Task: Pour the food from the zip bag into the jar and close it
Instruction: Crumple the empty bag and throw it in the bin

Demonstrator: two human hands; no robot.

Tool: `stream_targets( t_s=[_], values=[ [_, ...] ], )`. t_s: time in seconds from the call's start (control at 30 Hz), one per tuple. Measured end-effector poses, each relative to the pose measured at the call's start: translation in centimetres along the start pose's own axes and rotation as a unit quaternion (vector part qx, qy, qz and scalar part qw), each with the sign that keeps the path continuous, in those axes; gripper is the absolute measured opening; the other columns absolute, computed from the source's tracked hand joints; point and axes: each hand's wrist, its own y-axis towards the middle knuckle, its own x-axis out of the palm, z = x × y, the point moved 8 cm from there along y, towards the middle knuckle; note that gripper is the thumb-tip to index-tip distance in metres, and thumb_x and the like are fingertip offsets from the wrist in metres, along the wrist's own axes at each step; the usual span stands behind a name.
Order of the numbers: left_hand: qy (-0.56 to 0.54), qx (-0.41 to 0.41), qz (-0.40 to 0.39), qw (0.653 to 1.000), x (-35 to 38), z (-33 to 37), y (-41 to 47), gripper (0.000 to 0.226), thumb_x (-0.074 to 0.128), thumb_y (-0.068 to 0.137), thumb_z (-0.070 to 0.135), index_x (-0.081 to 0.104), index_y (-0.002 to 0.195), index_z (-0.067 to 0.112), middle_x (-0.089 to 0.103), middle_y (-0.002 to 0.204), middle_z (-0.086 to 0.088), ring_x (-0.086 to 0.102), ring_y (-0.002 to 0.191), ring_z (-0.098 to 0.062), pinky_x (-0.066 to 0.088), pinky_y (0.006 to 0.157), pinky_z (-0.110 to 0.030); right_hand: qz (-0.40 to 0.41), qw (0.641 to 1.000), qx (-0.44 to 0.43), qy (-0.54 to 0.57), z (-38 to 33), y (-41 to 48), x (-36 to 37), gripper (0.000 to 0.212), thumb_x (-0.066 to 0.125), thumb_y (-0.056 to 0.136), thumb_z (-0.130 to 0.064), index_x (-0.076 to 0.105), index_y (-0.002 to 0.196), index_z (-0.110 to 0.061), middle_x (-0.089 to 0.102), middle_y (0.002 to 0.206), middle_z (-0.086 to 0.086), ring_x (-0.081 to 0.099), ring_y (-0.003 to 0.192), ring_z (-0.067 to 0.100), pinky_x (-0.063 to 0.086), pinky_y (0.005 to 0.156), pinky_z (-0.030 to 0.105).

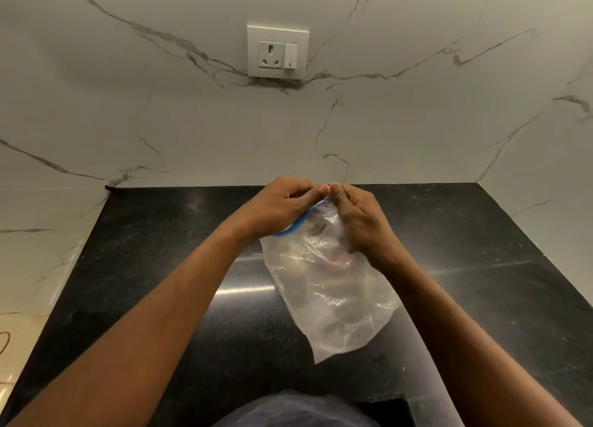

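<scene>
A clear plastic zip bag (330, 295) with a blue zip strip and handwriting near its top hangs above the black counter. My left hand (282, 207) and my right hand (359, 221) both pinch its top edge, thumbs touching at the middle of the zip. The bag droops toward me and looks limp and see-through; I cannot make out food inside it. No jar is in view.
The black stone counter (144, 282) runs back to a white marble wall with a socket and switch plate (278, 52). Marble walls also close in the left and right sides. A bluish rounded thing (298, 410) shows at the bottom edge.
</scene>
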Motion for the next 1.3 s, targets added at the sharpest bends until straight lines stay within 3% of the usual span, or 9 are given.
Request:
stream_targets(
  t_s=[0.1, 0.2, 0.27, 0.57, 0.73, 0.87, 0.97, 1.13, 1.3],
  values=[
    [-0.036, -0.011, 0.010, 0.999, 0.6, -0.4, 0.2, 0.024, 0.059, 0.105, 0.040, 0.078, 0.092, 0.038, 0.079, 0.083, 0.022, 0.074, 0.077, 0.006, 0.053, 0.068, -0.007, 0.014, 0.999, -0.023, -0.026, -0.3, -0.1, -0.4, 0.044, 0.041, 0.111, -0.036, 0.074, 0.094, -0.013, 0.075, 0.092, 0.009, 0.070, 0.086, 0.030, 0.059, 0.078, 0.047],
    [-0.078, -0.034, 0.018, 0.996, 0.8, -1.0, 0.2, 0.020, 0.064, 0.103, 0.038, 0.083, 0.102, 0.032, 0.082, 0.096, 0.011, 0.078, 0.090, -0.005, 0.061, 0.076, -0.018, 0.021, 1.000, -0.016, -0.014, -0.3, -0.3, -0.8, 0.046, 0.045, 0.110, -0.034, 0.071, 0.076, -0.015, 0.067, 0.069, -0.002, 0.058, 0.061, 0.010, 0.048, 0.058, 0.030],
    [-0.101, -0.046, 0.005, 0.994, 1.3, -1.0, 0.1, 0.020, 0.064, 0.104, 0.034, 0.083, 0.107, 0.029, 0.082, 0.099, 0.008, 0.078, 0.092, -0.007, 0.061, 0.078, -0.020, 0.020, 1.000, -0.004, 0.010, -0.1, -0.4, -0.9, 0.048, 0.047, 0.110, -0.033, 0.069, 0.076, -0.006, 0.065, 0.069, 0.016, 0.055, 0.057, 0.015, 0.046, 0.053, 0.032],
    [-0.217, -0.178, 0.035, 0.959, 1.8, -2.0, -0.7, 0.027, 0.073, 0.093, 0.031, 0.084, 0.099, 0.007, 0.082, 0.089, -0.008, 0.076, 0.076, -0.019, 0.057, 0.073, -0.030, 0.054, 0.997, -0.011, 0.047, -0.4, -0.5, -1.2, 0.056, 0.049, 0.110, -0.028, 0.064, 0.078, 0.016, 0.061, 0.076, 0.037, 0.052, 0.062, 0.033, 0.046, 0.061, 0.048],
    [-0.198, -0.218, 0.030, 0.955, 1.0, -4.5, -1.9, 0.022, 0.080, 0.084, 0.039, 0.087, 0.088, 0.019, 0.082, 0.087, -0.002, 0.079, 0.076, -0.019, 0.061, 0.065, -0.030, 0.093, 0.994, 0.008, 0.050, 0.4, 0.0, -2.6, 0.058, 0.049, 0.110, -0.030, 0.052, 0.063, 0.005, 0.053, 0.061, 0.020, 0.049, 0.054, 0.026, 0.043, 0.055, 0.033],
    [-0.179, -0.219, 0.045, 0.958, 0.0, -6.2, -3.0, 0.027, 0.080, 0.078, 0.047, 0.088, 0.091, 0.024, 0.083, 0.099, -0.001, 0.075, 0.101, -0.024, 0.054, 0.089, -0.037, 0.109, 0.989, 0.044, 0.093, 1.4, 0.4, -4.1, 0.052, 0.049, 0.110, -0.031, 0.058, 0.070, -0.001, 0.059, 0.069, 0.019, 0.064, 0.059, 0.033, 0.047, 0.056, 0.033],
    [-0.189, -0.222, 0.062, 0.954, -0.3, -7.0, -3.7, 0.029, 0.080, 0.074, 0.048, 0.088, 0.091, 0.026, 0.083, 0.096, 0.003, 0.072, 0.107, -0.025, 0.055, 0.092, -0.037, 0.109, 0.985, 0.061, 0.121, 1.9, 0.6, -4.5, 0.054, 0.049, 0.110, -0.031, 0.057, 0.069, 0.003, 0.059, 0.071, 0.021, 0.066, 0.065, 0.039, 0.048, 0.059, 0.036],
    [-0.283, -0.170, 0.071, 0.941, -0.1, -6.6, -3.9, 0.029, 0.077, 0.090, 0.044, 0.082, 0.114, 0.028, 0.080, 0.117, -0.002, 0.073, 0.116, -0.027, 0.061, 0.096, -0.040, 0.118, 0.972, 0.100, 0.180, 3.0, 1.2, -4.3, 0.056, 0.051, 0.107, -0.034, 0.051, 0.075, 0.012, 0.054, 0.079, 0.018, 0.056, 0.072, 0.035, 0.043, 0.067, 0.044],
    [-0.427, -0.156, 0.029, 0.890, 3.9, -6.4, -6.0, 0.049, 0.077, 0.093, 0.041, 0.070, 0.134, 0.015, 0.075, 0.130, -0.014, 0.074, 0.117, -0.034, 0.065, 0.088, -0.044, 0.141, 0.950, 0.144, 0.240, 3.8, 1.1, -3.6, 0.037, 0.050, 0.108, -0.036, 0.060, 0.089, -0.006, 0.052, 0.089, 0.018, 0.049, 0.082, 0.033, 0.043, 0.072, 0.048]
  ],
)
